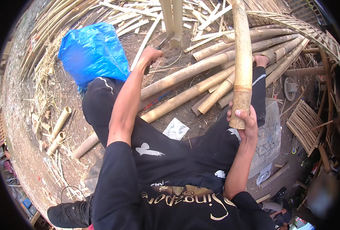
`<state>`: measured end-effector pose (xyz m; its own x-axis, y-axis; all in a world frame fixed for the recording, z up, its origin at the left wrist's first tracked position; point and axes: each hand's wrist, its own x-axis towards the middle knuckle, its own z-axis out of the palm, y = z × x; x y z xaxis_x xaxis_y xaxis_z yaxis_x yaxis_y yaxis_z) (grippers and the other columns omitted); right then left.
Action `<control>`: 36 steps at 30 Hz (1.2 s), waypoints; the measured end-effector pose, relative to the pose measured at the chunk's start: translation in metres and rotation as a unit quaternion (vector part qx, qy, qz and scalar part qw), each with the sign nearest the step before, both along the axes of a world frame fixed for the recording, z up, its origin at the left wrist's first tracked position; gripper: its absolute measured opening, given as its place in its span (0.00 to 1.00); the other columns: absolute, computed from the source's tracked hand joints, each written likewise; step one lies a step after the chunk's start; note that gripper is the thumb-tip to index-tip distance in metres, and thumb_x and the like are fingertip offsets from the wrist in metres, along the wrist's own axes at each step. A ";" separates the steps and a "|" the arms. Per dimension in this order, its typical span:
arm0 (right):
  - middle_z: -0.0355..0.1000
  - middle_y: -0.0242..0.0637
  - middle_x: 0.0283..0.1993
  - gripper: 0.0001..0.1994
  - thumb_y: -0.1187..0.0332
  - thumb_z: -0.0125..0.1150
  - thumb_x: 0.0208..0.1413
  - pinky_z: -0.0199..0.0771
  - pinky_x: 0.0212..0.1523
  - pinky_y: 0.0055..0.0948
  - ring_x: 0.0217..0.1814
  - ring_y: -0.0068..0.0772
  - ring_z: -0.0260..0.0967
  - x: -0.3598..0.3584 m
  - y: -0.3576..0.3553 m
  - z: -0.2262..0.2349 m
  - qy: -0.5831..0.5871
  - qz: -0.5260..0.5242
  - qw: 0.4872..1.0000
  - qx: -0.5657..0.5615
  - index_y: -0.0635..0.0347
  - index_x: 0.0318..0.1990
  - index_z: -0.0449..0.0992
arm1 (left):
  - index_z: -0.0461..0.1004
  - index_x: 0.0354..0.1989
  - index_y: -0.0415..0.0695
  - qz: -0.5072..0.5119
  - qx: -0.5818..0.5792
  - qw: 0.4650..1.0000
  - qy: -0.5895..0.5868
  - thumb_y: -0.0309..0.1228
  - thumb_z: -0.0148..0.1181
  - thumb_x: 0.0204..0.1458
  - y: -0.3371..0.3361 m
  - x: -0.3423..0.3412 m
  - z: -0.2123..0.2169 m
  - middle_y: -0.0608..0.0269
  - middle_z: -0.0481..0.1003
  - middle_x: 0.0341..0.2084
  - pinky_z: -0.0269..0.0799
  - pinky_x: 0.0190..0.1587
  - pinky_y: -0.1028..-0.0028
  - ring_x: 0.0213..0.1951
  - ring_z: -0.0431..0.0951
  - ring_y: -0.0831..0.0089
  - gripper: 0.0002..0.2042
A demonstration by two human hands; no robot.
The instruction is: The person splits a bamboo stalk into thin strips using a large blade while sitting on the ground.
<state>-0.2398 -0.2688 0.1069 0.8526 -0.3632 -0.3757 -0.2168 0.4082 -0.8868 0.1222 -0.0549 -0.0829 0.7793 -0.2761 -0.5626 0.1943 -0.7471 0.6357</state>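
Observation:
My left hand (151,57) is closed round the handle of a knife, out in front of my left knee. The knife's dark blade (164,41) points away to the right, its tip close to the foot of an upright split bamboo post (176,23). Over my right thigh, my right hand (247,119) grips the near end of a thick bamboo pole (242,65). This pole rises away from me past the top of the view, so its far end is hidden. My right fingers wrap the underside, with the thumb on the near side.
Several bamboo poles (185,82) lie across the ground before me. A blue plastic sheet (95,51) sits by my left knee. Split strips (139,11) are scattered beyond. Short bamboo pieces (61,120) lie left; a slatted bamboo panel (304,124) stands right. Another person (281,214) is at lower right.

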 end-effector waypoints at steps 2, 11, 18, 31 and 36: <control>0.71 0.43 0.43 0.30 0.68 0.66 0.45 0.81 0.33 0.31 0.36 0.31 0.75 -0.044 0.003 -0.010 -0.004 -0.040 0.999 0.029 0.71 0.56 0.65 | 0.74 0.23 0.37 0.008 -0.035 0.999 0.023 0.36 0.65 0.45 0.003 -0.001 0.035 0.60 0.71 0.17 0.61 0.18 0.68 0.15 0.67 0.73 0.13; 0.71 0.43 0.44 0.30 0.68 0.67 0.45 0.80 0.34 0.31 0.37 0.33 0.74 -0.190 -0.022 0.046 -0.054 -0.308 0.948 -0.062 0.69 0.56 0.65 | 0.70 0.15 0.43 -0.236 0.039 0.964 -0.116 0.43 0.67 0.44 -0.063 -0.079 0.249 0.67 0.66 0.09 0.59 0.17 0.71 0.11 0.66 0.76 0.19; 0.72 0.43 0.44 0.30 0.71 0.67 0.46 0.80 0.35 0.31 0.40 0.35 0.76 -0.282 -0.020 0.094 -0.031 -0.429 0.878 -0.210 0.67 0.58 0.65 | 0.72 0.17 0.40 -0.452 -0.030 0.881 -0.139 0.39 0.67 0.40 -0.234 -0.216 0.328 0.67 0.68 0.12 0.59 0.16 0.73 0.12 0.65 0.77 0.15; 0.70 0.38 0.48 0.40 0.82 0.66 0.44 0.78 0.39 0.29 0.41 0.27 0.73 -0.346 -0.048 -0.022 0.071 -0.453 0.859 -0.228 0.64 0.68 0.56 | 0.82 0.37 0.35 -0.593 0.073 0.775 -0.204 0.31 0.52 0.40 -0.370 -0.401 0.248 0.48 0.82 0.35 0.77 0.43 0.64 0.39 0.84 0.57 0.18; 0.72 0.36 0.44 0.43 0.81 0.67 0.42 0.77 0.39 0.26 0.38 0.25 0.73 -0.353 -0.063 0.023 0.055 -0.472 0.854 -0.214 0.64 0.70 0.56 | 0.79 0.51 0.40 -0.571 0.100 0.774 -0.255 0.32 0.58 0.44 -0.371 -0.408 0.257 0.51 0.78 0.53 0.71 0.57 0.63 0.56 0.77 0.56 0.23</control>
<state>-0.5923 -0.3319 0.1297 0.0723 -0.9927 -0.0962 -0.0624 0.0917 -0.9938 -0.2858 -0.4258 0.1743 0.2263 -0.8957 -0.3828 -0.9036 -0.3398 0.2609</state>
